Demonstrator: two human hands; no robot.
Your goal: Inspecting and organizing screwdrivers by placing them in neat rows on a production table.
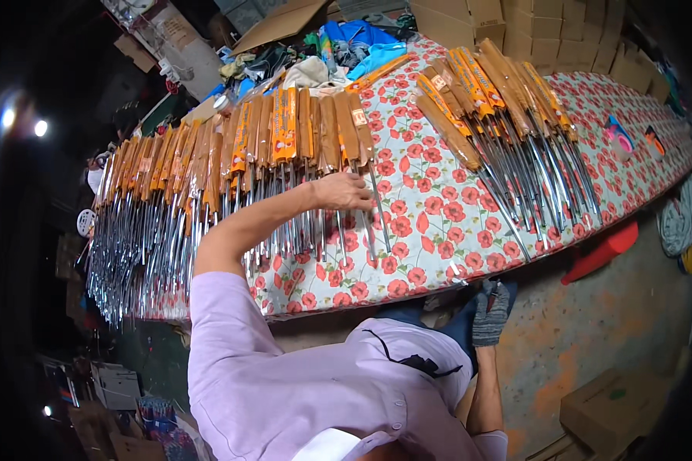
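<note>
My bare left hand (342, 192) reaches over the table, fingers curled around the shaft of a wooden-handled metal rod at the right end of a long row. The rods (284, 131) lie side by side, brown handles away from me in clear wrappers printed orange, thin shiny shafts toward me. A second fanned group of the same rods (507, 107) lies to the right, apart from the row. My right hand (492, 311), in a grey knit glove, is low beside the table's near edge; its fingers do not show clearly.
A red-flowered cloth covers the table (430, 223). Cloths and clothes (354, 46) are heaped at its far side, before stacked cardboard boxes (546, 34). Scissors with coloured handles (619, 138) lie at the right. A red object (603, 250) shows below the edge; another box (619, 407) stands on the floor.
</note>
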